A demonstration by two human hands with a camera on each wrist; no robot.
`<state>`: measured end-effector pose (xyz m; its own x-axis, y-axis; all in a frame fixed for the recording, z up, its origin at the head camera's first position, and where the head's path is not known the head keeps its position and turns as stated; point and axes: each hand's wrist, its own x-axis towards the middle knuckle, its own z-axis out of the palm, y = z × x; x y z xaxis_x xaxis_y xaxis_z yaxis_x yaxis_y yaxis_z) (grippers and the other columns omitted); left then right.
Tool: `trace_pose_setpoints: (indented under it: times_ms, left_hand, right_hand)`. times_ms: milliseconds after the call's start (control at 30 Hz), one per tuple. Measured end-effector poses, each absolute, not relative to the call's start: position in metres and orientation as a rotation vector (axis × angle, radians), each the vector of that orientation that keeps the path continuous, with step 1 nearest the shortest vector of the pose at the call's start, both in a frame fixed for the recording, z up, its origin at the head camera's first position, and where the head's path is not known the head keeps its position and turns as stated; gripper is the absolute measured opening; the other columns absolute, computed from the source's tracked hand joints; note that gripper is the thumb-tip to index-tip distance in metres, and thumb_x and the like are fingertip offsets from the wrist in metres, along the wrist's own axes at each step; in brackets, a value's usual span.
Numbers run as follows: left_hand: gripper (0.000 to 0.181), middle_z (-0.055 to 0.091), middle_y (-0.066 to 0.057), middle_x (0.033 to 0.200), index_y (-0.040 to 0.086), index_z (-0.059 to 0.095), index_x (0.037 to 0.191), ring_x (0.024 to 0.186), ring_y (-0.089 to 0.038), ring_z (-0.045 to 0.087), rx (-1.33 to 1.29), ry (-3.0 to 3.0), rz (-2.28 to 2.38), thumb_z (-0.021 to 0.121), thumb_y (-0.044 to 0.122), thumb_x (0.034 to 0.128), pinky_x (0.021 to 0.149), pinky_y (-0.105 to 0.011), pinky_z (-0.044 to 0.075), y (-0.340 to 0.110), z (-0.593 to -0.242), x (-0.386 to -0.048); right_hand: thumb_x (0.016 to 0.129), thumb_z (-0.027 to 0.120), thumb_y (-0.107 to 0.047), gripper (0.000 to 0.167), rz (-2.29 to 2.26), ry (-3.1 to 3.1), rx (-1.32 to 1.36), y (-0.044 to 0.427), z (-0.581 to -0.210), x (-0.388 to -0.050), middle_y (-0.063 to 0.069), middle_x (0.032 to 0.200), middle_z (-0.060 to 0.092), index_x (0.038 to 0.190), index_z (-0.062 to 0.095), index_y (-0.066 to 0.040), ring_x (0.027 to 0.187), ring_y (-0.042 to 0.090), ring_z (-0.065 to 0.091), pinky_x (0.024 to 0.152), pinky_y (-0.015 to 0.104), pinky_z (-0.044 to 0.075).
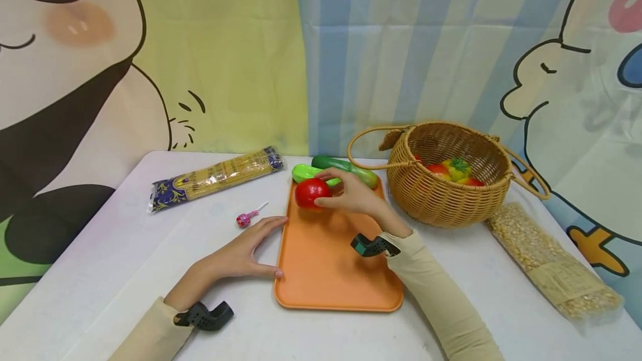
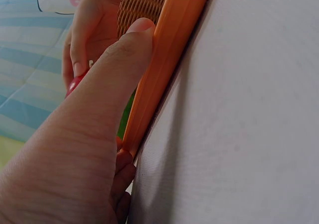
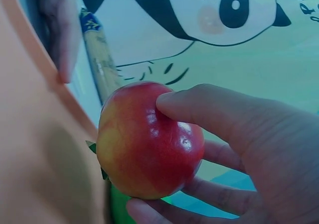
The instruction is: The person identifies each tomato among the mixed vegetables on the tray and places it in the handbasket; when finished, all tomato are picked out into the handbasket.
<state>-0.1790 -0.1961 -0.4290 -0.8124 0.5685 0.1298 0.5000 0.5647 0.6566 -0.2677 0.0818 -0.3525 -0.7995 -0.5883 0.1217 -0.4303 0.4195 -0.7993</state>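
Observation:
My right hand (image 1: 351, 195) grips a round red fruit (image 1: 312, 193) over the far part of an orange tray (image 1: 341, 261). In the right wrist view the fruit (image 3: 149, 142) shows a yellow patch and small green pointed tips; thumb and fingers hold it from opposite sides. My left hand (image 1: 241, 252) rests against the tray's left rim, thumb and fingertips spread along it. The left wrist view shows that thumb (image 2: 142, 32) touching the rim. At the tray's far end lie a light green vegetable (image 1: 305, 172), partly hidden, and a dark green cucumber-like one (image 1: 346, 167).
A wicker basket (image 1: 446, 199) with several red and yellow fruits or vegetables (image 1: 456, 169) stands right of the tray. A bag of pale kernels (image 1: 546, 261) lies farther right. Left of the tray are a lollipop (image 1: 244, 219) and a packet of spaghetti (image 1: 218, 179).

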Motion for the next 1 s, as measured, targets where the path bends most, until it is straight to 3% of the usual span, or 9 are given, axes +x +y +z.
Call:
trace_pose_setpoints:
  times_ms: [400, 1000]
  left_hand:
    - [0.102, 0.035, -0.007, 0.154, 0.012, 0.033, 0.152, 0.143, -0.03, 0.032, 0.944, 2.705, 1.081, 0.083, 0.05, 0.0714, 0.115, -0.054, 0.028, -0.197, -0.431, -0.18]
    - [0.102, 0.036, -0.009, 0.153, 0.009, 0.034, 0.151, 0.142, -0.03, 0.033, 0.983, 2.719, 1.081, 0.084, 0.048, 0.0711, 0.115, -0.054, 0.028, -0.197, -0.433, -0.18]
  right_hand:
    - [0.084, 0.075, -0.007, 0.054, -1.457, 2.406, -0.829, 0.094, -0.338, -0.268, 0.021, 0.132, 0.054, 0.133, 0.053, -0.001, 0.108, 0.039, 0.063, 0.092, 0.043, 0.055]
    - [0.085, 0.076, -0.012, 0.054, -1.566, 2.44, -0.767, 0.109, -0.314, -0.258, 0.012, 0.135, 0.054, 0.134, 0.054, -0.007, 0.111, 0.033, 0.061, 0.093, 0.041, 0.054]
